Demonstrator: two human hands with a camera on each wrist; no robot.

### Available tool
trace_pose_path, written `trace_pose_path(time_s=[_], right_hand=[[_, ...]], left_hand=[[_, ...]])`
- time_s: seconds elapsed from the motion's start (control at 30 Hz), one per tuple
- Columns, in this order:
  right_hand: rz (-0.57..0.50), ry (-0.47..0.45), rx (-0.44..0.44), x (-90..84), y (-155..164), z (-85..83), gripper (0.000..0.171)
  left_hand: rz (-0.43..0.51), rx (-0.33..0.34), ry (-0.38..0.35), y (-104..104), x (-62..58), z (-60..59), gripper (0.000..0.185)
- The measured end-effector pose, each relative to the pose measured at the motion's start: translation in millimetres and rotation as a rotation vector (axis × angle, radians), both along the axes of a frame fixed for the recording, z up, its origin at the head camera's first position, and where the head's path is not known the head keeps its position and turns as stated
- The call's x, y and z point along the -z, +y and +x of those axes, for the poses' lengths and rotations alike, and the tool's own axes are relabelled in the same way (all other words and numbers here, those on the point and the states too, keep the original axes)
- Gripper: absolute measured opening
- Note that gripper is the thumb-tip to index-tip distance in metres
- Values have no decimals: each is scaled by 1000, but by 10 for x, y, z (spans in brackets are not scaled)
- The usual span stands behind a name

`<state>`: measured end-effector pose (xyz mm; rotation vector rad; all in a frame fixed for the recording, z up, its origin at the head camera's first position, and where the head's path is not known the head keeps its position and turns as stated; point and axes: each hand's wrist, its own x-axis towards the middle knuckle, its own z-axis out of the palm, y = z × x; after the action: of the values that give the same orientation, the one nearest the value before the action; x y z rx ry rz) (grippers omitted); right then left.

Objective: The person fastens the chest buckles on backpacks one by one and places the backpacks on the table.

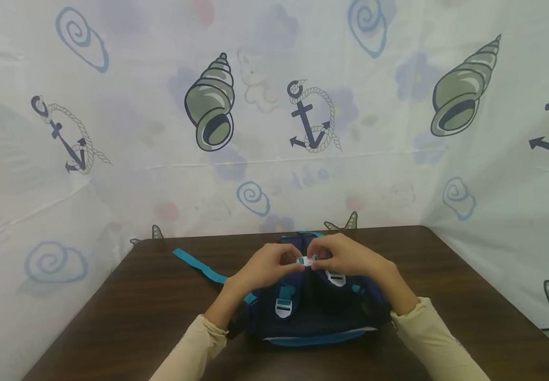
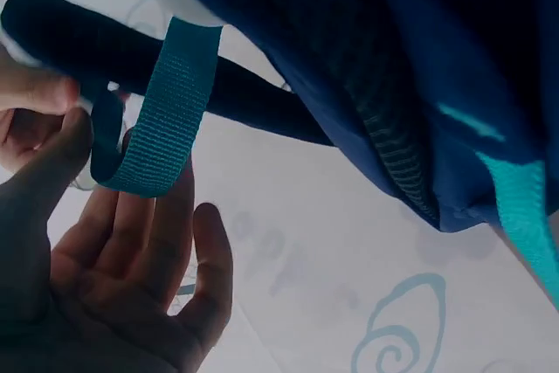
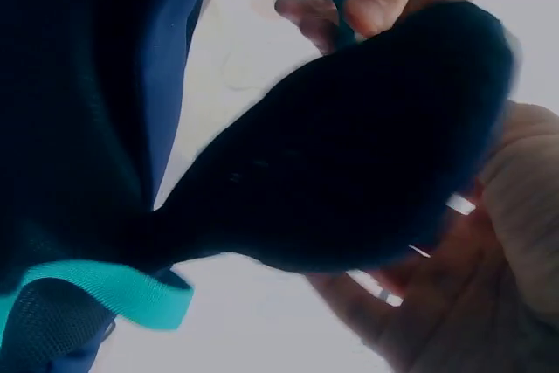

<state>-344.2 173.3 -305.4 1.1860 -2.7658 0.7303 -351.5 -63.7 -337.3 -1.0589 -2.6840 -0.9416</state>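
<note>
A dark blue backpack [image 1: 319, 320] lies on the table with its shoulder straps upward. Above it my two hands meet at a small white buckle [image 1: 308, 261]. My left hand [image 1: 268, 263] pinches the teal webbing strap [image 2: 166, 120] by the buckle, thumb against fingers; the webbing hangs in a loop. From the other side my right hand [image 1: 346, 255] pinches the white buckle between thumb and fingertips. In the right wrist view, a dark padded shoulder strap [image 3: 349, 146] hides much of that hand's grip.
Two more white strap buckles hang on the backpack, a left one [image 1: 283, 308] and a right one [image 1: 336, 278]. A loose teal strap [image 1: 198, 264] stretches left across the brown table [image 1: 160, 317]. Behind the table hangs a patterned cloth [image 1: 265, 174].
</note>
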Motion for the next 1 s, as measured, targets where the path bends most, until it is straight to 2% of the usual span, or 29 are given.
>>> trace_pose_path(time_s=[0.17,0.3,0.37,0.43,0.47,0.63,0.7,0.77,0.83,0.93,1.0], right_hand=[[71,-129,13,56,-13,20,15],[108,-173,-4,93,-15,26,15],[103,-162,-5,88,0,26,17],[70,-122,20,59,25,21,23],[49,-78,38,39,44,15,26],[-39,173,244,-68,222,-63,47],[-31,249,348,-97,334,-114,58],[6,287,447,-112,459,-150,68],[46,282,527,-123,585,-167,76],[81,206,600,-155,728,-138,84],[85,158,616,-171,779,-114,86]], left_hand=[[-94,15,-46,41,48,0,25],[-145,65,-77,30,47,7,29],[-154,64,-72,-3,20,10,34],[-139,14,-24,-62,-30,10,41],[-133,-24,27,-103,-62,3,44],[-116,-302,331,-436,-242,-60,51],[-139,-409,380,-611,-304,-78,57],[-174,-493,359,-785,-348,-78,66],[-224,-554,279,-939,-381,-60,76],[-274,-589,143,-1099,-412,-15,84],[-296,-594,95,-1148,-421,2,86]])
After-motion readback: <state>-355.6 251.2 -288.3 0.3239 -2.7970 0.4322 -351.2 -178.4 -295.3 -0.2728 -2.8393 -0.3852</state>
